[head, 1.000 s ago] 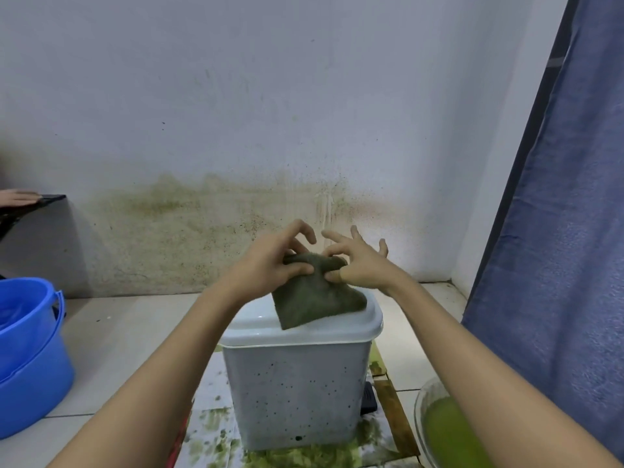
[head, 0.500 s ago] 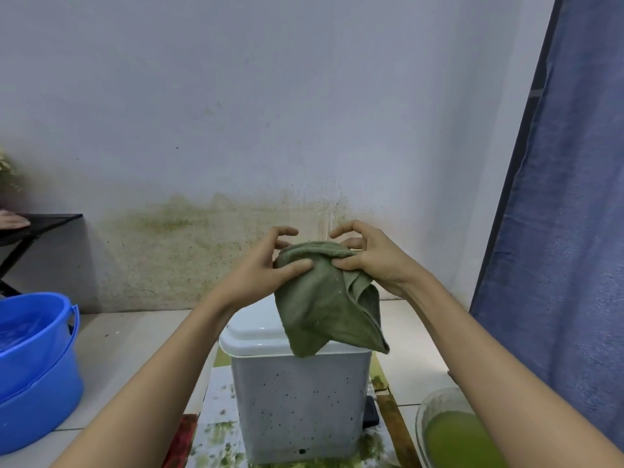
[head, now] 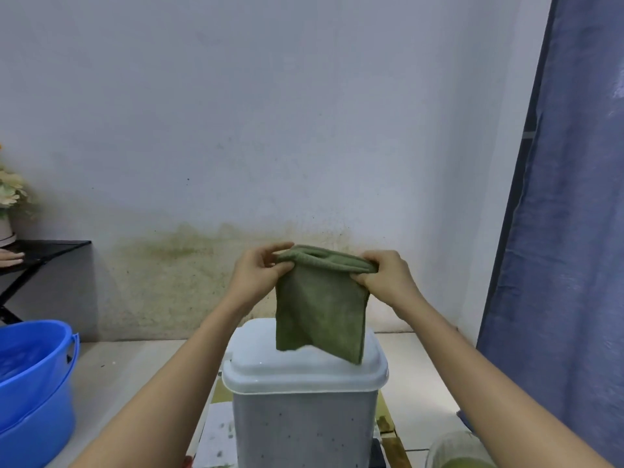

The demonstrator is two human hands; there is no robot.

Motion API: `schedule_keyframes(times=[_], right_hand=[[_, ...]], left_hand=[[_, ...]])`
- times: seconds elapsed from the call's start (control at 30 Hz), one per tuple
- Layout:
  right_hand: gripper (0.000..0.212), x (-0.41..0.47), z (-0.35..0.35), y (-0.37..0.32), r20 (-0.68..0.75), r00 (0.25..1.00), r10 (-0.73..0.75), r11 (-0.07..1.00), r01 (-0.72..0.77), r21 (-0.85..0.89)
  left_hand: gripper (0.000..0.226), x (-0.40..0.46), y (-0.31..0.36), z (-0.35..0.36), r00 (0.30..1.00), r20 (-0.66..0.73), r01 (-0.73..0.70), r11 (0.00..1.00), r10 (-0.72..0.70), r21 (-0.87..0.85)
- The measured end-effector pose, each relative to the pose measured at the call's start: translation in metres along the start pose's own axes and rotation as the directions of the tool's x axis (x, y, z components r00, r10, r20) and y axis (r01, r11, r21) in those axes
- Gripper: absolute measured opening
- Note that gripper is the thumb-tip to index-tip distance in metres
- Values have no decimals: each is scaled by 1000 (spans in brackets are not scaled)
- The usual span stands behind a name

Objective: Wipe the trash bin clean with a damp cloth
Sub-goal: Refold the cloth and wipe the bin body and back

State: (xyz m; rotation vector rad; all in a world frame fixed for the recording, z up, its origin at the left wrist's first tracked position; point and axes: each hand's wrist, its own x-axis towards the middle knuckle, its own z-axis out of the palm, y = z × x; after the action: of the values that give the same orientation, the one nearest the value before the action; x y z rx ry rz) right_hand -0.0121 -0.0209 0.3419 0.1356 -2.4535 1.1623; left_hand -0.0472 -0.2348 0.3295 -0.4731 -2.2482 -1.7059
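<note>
Cloth (head: 320, 309) hangs above the bin (head: 304, 400) lid — your left hand (head: 256, 275) and right hand (head: 385, 278) each pinch a top corner.

Stained white wall (head: 270, 130); blue curtain (head: 574, 231); tiled floor (head: 135, 366).

cloth (head: 320, 309) above bin (head: 304, 417), bucket (head: 33, 383) left
</note>
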Motion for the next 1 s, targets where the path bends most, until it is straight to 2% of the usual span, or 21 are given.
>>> schedule_keyframes(times=[0.07,0.13,0.2,0.27,0.33,0.37,0.4,0.47,0.53,0.57,0.63,0.67,0.73,0.83,0.93,1.0], right_hand=[[12,1,1,-5,-117,992,-55,990,69,120],[15,-1,4,1,-102,993,-56,985,72,156],[14,-6,11,17,4,1000,-22,996,21,89],[21,-13,20,40,188,977,100,995,-95,-38],[34,-20,35,63,337,890,308,951,-273,-148],[38,-23,43,71,355,855,378,925,-334,-181],[39,-23,51,77,327,851,411,911,-366,-190],[40,-20,62,83,197,895,399,916,-380,-131],[41,-12,72,81,43,936,351,932,-344,-119],[46,-9,77,79,-12,946,324,936,-322,-144],[58,-7,90,79,-51,968,244,943,-249,-221],[60,-9,98,80,-29,983,181,945,-182,-271],[54,-15,115,89,110,992,60,925,-13,-381],[47,-21,127,104,323,941,96,841,97,-532],[61,-21,124,108,414,900,140,818,130,-560],[93,-27,119,111,442,895,53,804,225,-551]], left_hand=[[33,10,8,-2,997,-61,-52,997,49,-57],[35,6,7,-3,996,-61,-69,993,63,-97],[47,-8,-14,-2,1000,20,-17,997,19,-71],[64,-27,-45,1,979,170,109,994,-109,8],[73,-44,-72,5,935,268,201,970,-232,140],[75,-48,-84,7,930,254,218,956,-265,199],[77,-50,-92,9,937,217,224,948,-273,226],[78,-45,-100,15,965,115,210,955,-237,210],[78,-33,-104,23,985,-9,167,956,-170,240],[77,-27,-105,27,988,-56,152,938,-142,312],[75,-21,-111,37,992,-72,129,840,-108,527],[69,-22,-115,43,995,-32,94,777,-95,622],[52,-26,-123,53,984,125,-8,677,-124,736],[47,-30,-133,57,922,289,-93,579,-256,810],[52,-30,-137,51,904,320,-86,613,-284,786],[67,-35,-137,41,904,347,-86,690,-248,718]])
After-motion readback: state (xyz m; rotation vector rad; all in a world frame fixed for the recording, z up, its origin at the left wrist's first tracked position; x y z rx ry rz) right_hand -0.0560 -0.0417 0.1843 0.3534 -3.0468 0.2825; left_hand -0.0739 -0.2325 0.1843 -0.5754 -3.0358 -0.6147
